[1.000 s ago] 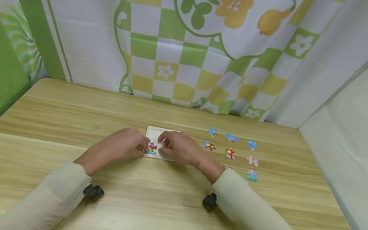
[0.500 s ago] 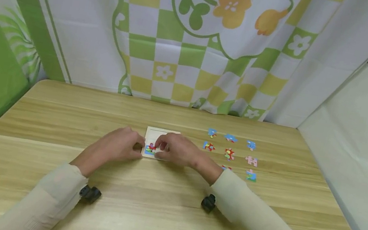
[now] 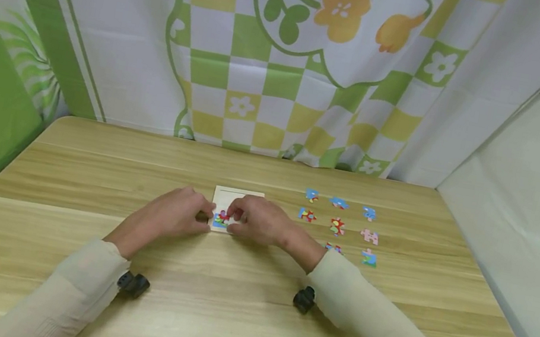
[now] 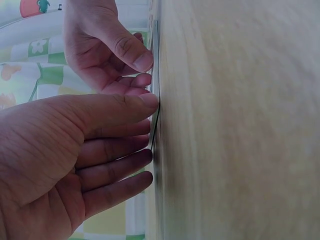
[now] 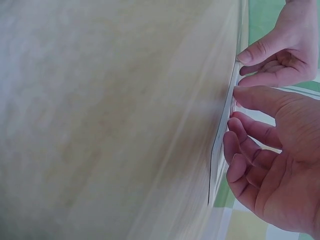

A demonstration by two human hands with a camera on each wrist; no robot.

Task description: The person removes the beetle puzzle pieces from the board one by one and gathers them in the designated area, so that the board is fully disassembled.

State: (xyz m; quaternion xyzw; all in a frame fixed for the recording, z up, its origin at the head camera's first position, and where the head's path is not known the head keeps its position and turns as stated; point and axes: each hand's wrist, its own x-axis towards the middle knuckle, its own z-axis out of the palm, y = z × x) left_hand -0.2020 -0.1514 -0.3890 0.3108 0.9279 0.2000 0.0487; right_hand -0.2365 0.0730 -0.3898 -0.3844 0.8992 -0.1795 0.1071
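A pale square puzzle tray [image 3: 250, 193] lies flat on the table, with a colourful puzzle piece [image 3: 222, 218] at its lower left corner. My left hand [image 3: 175, 211] touches the tray's left side. In the left wrist view its thumb [image 4: 148, 101] meets the near edge, while the other fingers extend fairly straight. My right hand [image 3: 260, 221] bends over the tray, thumb and forefinger tips at the right side of the piece. The right wrist view has its thumb [image 5: 245, 95] on the front rim and the remaining fingers loosely bent. Part of the tray is hidden under this hand.
Several loose puzzle pieces [image 3: 337, 226] lie in rows right of the tray; the right forearm partly covers the lowest row. The wooden table [image 3: 219, 304] ends at a checkered curtain [image 3: 279, 86]. A small black device [image 3: 134, 284] hangs at the left cuff.
Since a second ago, my left fingers have drawn back from the piece to the tray's edge. My right fingertips have shifted left against the piece. Little differs over the last half second.
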